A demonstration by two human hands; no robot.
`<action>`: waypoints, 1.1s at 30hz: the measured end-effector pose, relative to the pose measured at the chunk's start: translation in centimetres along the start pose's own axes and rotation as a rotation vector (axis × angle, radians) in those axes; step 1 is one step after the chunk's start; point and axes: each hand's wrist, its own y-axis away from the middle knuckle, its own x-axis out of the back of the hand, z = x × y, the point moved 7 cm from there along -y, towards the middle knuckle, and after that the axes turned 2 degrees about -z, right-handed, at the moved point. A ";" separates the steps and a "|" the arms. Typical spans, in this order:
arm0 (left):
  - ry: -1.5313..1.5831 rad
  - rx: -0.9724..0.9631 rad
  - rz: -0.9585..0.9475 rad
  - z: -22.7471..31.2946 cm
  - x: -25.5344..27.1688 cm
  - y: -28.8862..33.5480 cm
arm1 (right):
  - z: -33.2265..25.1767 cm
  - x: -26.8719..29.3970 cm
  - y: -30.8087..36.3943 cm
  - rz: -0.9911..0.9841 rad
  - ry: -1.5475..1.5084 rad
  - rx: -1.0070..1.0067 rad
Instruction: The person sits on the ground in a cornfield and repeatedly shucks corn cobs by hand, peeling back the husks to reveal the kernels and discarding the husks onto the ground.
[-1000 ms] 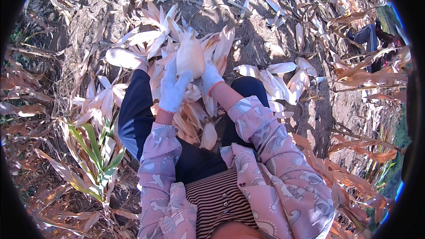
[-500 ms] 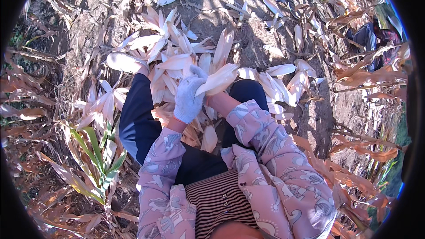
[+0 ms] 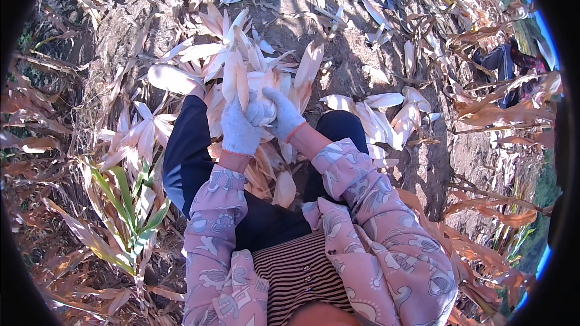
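Between my knees, both gloved hands hold an ear of corn (image 3: 263, 83) in its pale, dry husk. My left hand (image 3: 241, 130) wraps round the lower part, where a long husk leaf (image 3: 235, 75) stands up beside its fingers. From the right, my right hand (image 3: 283, 113) closes on the same ear, its thumb near the middle. The gloves and the husk hide the kernels. Loose cream husks (image 3: 284, 188) lie directly beneath and around my hands.
My left foot (image 3: 171, 78) rests beside a husk heap (image 3: 211, 54). More husks (image 3: 374, 121) lie beyond my right knee. A green-leaved stalk (image 3: 136, 220) stands at left. Dry stalks and leaves (image 3: 489, 253) border the right, where someone's dark-clad leg (image 3: 504, 63) shows.
My right hand has come from behind the left hand onto the ear. The husk leaf that stuck out to the right is no longer there, and another now stands upright by my left hand.
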 end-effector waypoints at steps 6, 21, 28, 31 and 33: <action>0.222 0.129 -0.413 -0.7 -3.9 2.1 | -3.1 -3.2 0.3 -0.292 0.522 0.231; -0.995 -0.237 0.207 1.1 3.0 -1.2 | -3.3 1.8 -1.7 0.035 0.186 0.225; -0.895 -0.261 0.271 -0.6 3.6 -1.0 | -0.7 0.9 -1.0 -0.035 1.634 0.698; -0.906 -0.336 0.369 -0.8 5.0 -1.2 | -0.6 1.5 -1.0 0.017 1.451 0.736; -0.873 -0.319 0.422 -0.8 5.9 -1.1 | -1.0 -0.3 0.2 0.008 1.144 0.552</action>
